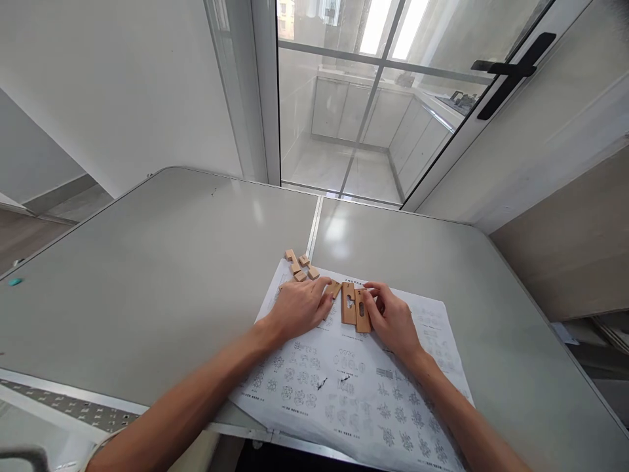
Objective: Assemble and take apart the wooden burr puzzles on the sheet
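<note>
Two flat wooden puzzle pieces lie side by side on a printed sheet: piece 1 (348,305), with a notched cut-out, and piece 2 (362,314), with an oval slot. My right hand (394,322) grips piece 2 at its right edge, fingers bent around its top. To the left, my left hand (302,305) has its fingers curled on another wooden puzzle piece (335,289), which the hand partly covers. Beyond the left hand sits a loose group of small wooden blocks (299,275), some notched.
The large paper sheet (344,413), printed with puzzle diagrams, spreads over the grey table (162,275) and reaches its front edge. A metal seam (314,226) splits the tabletop. A teal object (15,282) lies at far left. Behind stands a glass door with a black handle (515,72).
</note>
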{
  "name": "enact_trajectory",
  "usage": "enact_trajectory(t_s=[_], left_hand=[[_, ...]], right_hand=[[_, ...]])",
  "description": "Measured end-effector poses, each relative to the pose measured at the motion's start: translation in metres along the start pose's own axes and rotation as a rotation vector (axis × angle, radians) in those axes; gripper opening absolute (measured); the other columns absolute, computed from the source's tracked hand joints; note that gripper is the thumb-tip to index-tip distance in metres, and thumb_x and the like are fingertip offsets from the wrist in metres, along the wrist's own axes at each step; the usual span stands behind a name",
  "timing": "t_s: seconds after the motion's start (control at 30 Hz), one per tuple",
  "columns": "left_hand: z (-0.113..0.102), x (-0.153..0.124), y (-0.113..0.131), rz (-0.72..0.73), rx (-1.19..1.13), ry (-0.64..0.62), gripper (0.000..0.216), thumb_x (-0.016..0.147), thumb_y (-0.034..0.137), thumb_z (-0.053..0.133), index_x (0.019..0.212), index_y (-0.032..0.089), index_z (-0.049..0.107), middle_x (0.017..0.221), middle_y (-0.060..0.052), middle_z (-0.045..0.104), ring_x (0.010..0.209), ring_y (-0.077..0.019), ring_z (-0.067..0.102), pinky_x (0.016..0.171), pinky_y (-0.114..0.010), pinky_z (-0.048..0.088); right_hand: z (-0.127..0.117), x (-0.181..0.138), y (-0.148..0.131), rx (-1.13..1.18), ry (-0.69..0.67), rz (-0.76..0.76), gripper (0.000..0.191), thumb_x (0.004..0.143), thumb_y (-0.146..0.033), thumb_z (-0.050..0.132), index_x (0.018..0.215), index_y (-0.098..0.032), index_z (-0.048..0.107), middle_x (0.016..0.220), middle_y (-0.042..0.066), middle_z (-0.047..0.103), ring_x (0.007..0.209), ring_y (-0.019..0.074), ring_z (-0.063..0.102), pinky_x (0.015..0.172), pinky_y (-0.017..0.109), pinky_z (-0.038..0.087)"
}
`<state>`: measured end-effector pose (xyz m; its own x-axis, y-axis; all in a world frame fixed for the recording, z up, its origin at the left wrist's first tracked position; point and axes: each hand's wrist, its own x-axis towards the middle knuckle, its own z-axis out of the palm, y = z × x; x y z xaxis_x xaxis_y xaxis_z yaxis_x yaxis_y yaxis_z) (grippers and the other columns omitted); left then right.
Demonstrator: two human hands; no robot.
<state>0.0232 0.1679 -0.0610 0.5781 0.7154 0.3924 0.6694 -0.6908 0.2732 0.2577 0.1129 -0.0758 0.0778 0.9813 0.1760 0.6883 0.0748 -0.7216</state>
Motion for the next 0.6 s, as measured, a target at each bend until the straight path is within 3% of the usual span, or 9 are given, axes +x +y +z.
enact_trajectory(t_s=[0.23, 0.43, 0.6], left_hand=[[-0.002, 0.002, 0.001, 0.063, 0.020, 0.003, 0.024, 0.105, 0.038, 0.049, 0.118, 0.019, 0.055, 0.100, -0.006, 0.071, 0.077, -0.0200, 0.070, 0.056, -0.030, 0.043], [0.002, 0.001, -0.005, 0.053, -0.002, -0.021, 0.020, 0.105, 0.016, 0.038, 0.120, 0.020, 0.052, 0.096, -0.005, 0.073, 0.077, -0.0199, 0.071, 0.060, -0.031, 0.047], [-0.001, 0.002, -0.006, -0.015, -0.109, 0.044, 0.019, 0.106, 0.016, 0.037, 0.118, 0.022, 0.052, 0.096, -0.003, 0.073, 0.078, -0.0181, 0.071, 0.064, -0.030, 0.050]], right_hand=[[0.009, -0.004, -0.009, -0.030, -0.006, -0.106, 0.033, 0.109, -0.042, 0.044, 0.128, -0.020, 0.060, 0.111, 0.010, 0.069, 0.067, 0.0174, 0.061, 0.068, 0.034, 0.049], [0.009, -0.005, -0.011, -0.040, -0.066, -0.080, 0.031, 0.109, -0.042, 0.044, 0.125, -0.022, 0.061, 0.090, 0.004, 0.072, 0.068, 0.0192, 0.065, 0.069, 0.033, 0.047], [0.006, -0.005, -0.014, 0.070, -0.144, -0.109, 0.029, 0.109, -0.041, 0.044, 0.126, -0.024, 0.060, 0.096, 0.004, 0.074, 0.062, 0.0165, 0.059, 0.064, 0.032, 0.045]])
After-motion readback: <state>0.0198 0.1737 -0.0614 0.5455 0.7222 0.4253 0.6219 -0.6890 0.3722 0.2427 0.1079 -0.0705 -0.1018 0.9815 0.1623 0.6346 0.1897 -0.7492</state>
